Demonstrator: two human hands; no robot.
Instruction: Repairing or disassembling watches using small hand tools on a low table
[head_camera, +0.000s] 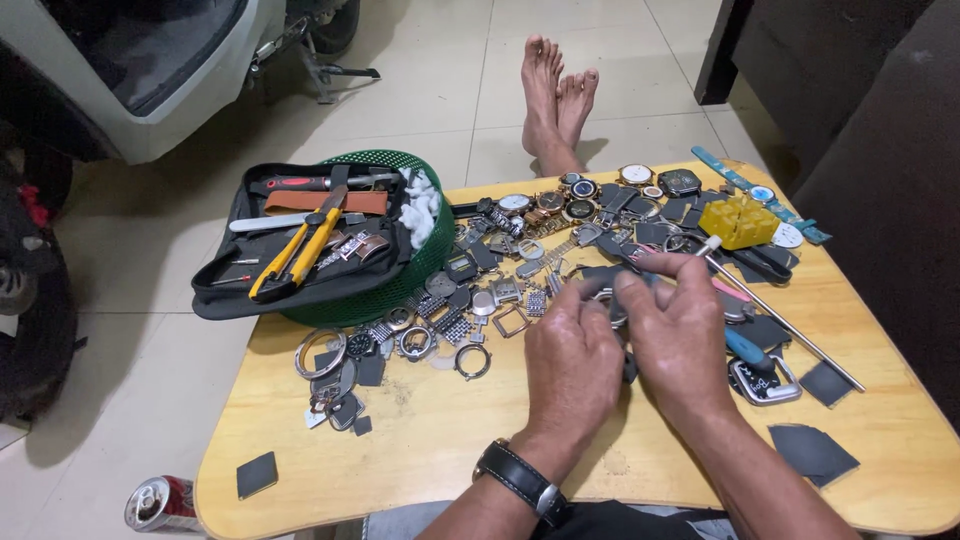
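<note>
1. Hands meet over the middle of a low wooden table with rounded corners (430, 430); the person's left hand (572, 362) and right hand (683, 335) are close together, fingertips nearly touching.
2. Between the fingers of both hands sits a small round silver watch case (608, 303), pinched from both sides; most of it is hidden, so its details cannot be told.
3. The left hand is curled around the case's left edge, and a black wristwatch with a dark strap (522, 480) is worn on that wrist.
4. The right hand is closed on the case's right edge, with a thin pink-tipped tool (650, 252) showing by its fingertips; whether it is gripped cannot be told.
5. A long thin metal rod with a white tip (775, 315) lies slanting on the table just right of the right hand.
6. A yellow plastic block-shaped watch holder (738, 222) stands beyond the right hand, near the far edge.
7. Scattered watch faces, cases, metal bracelet links and dark square pads (500, 270) cover the table ahead of the hands.
8. A green mesh plastic basket (425, 262) sits at the far left corner, holding a black open tool pouch (300, 285) with yellow-handled pliers (298, 252).
9. A red and silver drink can (160, 503) lies on the tiled floor (430, 90) by the near left corner.
10. The person's bare feet (556, 95) rest on the floor beyond the table.
</note>
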